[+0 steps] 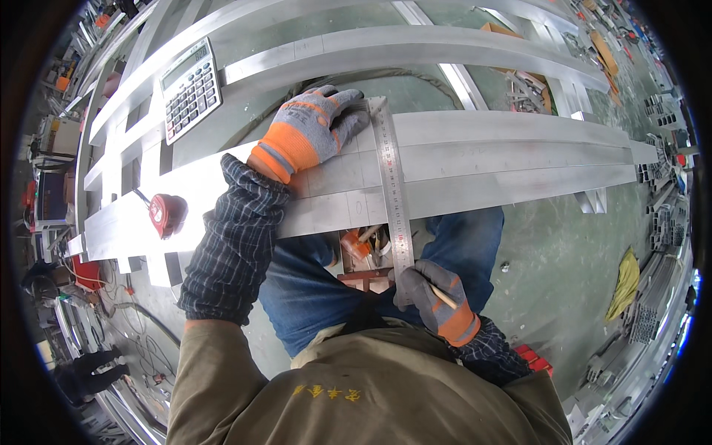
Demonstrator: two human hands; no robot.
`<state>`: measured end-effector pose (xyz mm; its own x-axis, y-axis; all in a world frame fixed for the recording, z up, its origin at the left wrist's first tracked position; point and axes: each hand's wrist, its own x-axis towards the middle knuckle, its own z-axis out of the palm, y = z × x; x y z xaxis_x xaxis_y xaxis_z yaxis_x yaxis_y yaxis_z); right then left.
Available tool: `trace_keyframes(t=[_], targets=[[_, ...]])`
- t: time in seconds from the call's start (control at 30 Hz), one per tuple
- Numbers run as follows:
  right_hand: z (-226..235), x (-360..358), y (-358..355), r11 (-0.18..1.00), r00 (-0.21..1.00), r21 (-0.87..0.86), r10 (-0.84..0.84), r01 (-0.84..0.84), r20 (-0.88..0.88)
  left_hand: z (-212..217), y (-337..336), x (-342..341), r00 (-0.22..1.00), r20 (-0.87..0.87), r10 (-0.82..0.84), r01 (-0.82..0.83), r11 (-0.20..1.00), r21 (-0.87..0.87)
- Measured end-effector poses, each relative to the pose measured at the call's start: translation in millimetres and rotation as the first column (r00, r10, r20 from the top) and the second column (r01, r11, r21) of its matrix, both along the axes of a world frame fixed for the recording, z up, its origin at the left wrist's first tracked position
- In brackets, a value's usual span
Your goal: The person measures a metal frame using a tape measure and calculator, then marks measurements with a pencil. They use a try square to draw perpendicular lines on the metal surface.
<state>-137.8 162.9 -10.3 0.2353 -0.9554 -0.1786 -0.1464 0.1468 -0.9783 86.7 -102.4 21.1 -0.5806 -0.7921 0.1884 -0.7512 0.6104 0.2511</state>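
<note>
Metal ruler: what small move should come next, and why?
Perhaps the right hand should bring its pencil-like stick up along the metal ruler: the ruler lies across the metal bars, the left hand is by its far end, and the stick is off the bars.

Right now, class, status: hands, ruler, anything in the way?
Left hand on metal bars. Right hand holding ruler across them, plus wooden stick. Red tape measure off left, clear of ruler.

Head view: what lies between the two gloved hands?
In the head view, a metal ruler crosses the silver bars, running from beside the left hand to the right hand.
</note>
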Motion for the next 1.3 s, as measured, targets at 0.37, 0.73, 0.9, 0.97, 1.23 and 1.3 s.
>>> trace_keyframes(t=[0.37, 0.73, 0.9, 0.97, 1.23, 1.3], targets=[[10, 4, -3, 0.977, 0.991, 0.203, -0.091, 0.07, 0.097, -4, -2, 1, 1.0, 0.023, -0.015, 0.016, 0.999, -0.03], [16, -17, -3, 0.975, 0.976, -0.221, -0.07, 0.024, -0.207, 1, 0, -3, 0.998, 0.065, 0.007, -0.005, 0.999, -0.033], [65, -54, -16, 0.97, 0.975, -0.14, -0.208, 0.196, -0.077, 0, -1, 1, 0.998, 0.06, 0.011, -0.012, 1.0, 0.007], [71, -56, -38, 0.913, 0.96, -0.349, -0.26, 0.211, -0.1, 1, -1, -2, 0.996, 0.091, 0.024, -0.027, 0.999, 0.036], [48, -16, -142, 0.742, 0.871, -0.667, -0.374, 0.074, -0.319, 5, -4, -4, 0.999, 0.039, 0.004, -0.008, 0.994, 0.105], [35, -17, -156, 0.684, 0.847, -0.73, -0.378, -0.017, -0.374, 7, -4, -5, 0.998, 0.054, 0.019, -0.026, 0.991, 0.134]])
